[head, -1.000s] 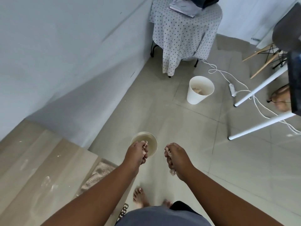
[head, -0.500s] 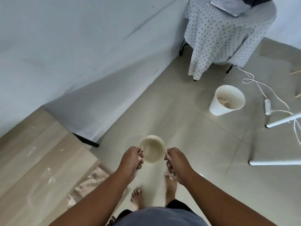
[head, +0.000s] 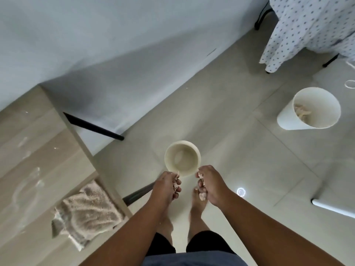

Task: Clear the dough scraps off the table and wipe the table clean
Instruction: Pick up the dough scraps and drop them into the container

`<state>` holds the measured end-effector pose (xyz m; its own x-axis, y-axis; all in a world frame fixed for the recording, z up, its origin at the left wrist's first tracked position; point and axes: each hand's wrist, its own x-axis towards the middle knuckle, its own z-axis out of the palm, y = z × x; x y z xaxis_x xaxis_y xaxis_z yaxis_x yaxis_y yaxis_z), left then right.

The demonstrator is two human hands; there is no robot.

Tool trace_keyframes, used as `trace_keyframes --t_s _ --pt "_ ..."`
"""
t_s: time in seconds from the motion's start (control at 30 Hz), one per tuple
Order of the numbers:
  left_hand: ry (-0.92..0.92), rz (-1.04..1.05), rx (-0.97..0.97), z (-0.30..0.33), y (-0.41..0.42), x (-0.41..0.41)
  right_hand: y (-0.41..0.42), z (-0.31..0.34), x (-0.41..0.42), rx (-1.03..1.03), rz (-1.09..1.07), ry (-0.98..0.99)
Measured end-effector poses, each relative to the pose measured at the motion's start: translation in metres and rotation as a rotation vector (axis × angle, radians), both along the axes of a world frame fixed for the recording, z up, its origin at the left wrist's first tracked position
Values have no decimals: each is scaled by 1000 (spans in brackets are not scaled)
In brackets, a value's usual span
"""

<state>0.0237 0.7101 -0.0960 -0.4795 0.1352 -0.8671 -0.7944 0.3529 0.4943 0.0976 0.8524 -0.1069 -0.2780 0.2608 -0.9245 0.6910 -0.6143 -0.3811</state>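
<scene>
Tiled floor (head: 221,116) fills most of the view, pale wall behind, wooden counter (head: 38,150) at left. Person stands off the counter's corner, both arms out over the floor. Left hand (head: 168,186) and right hand (head: 210,186) each have fingers curled round dough scraps (head: 201,195), and between them they pinch the near rim of a cream bowl (head: 182,158). Bowl mouth faces the camera and looks bare inside, though blur makes small crumbs hard to rule out. Likely reason for the hold: scraps gathered in the fists so nothing drops on the floor, bowl carried along in the same grip, both headed for the white bin (head: 309,110) well apart at the right. Bin leans and already has a pale dough lump inside, so it reads as the dump spot.

Scraps look sticky and ragged, beige, clinging to the fingers (head: 177,182); they will probably need rubbing off, not just dropping. Counter shows white floury smears and ring marks, so wiping is not yet done. Beige cloth (head: 86,212) lies crumpled at the counter's near corner, probably kept handy for that wipe. Spotted tablecloth (head: 307,29) hangs at top right.
</scene>
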Motion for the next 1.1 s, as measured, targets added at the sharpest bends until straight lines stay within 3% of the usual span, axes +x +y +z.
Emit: trace_keyframes --t_s 0.23,0.63,1.1 --pt "-37 58 -1 -78 13 -15 15 -57 -22 -15 98 -126" --pt "-87 132 -54 -207 26 -37 26 -184 -50 -50 -7 -126" --pt "-125 170 -58 -292 33 -40 28 -276 -52 -45 11 -171"
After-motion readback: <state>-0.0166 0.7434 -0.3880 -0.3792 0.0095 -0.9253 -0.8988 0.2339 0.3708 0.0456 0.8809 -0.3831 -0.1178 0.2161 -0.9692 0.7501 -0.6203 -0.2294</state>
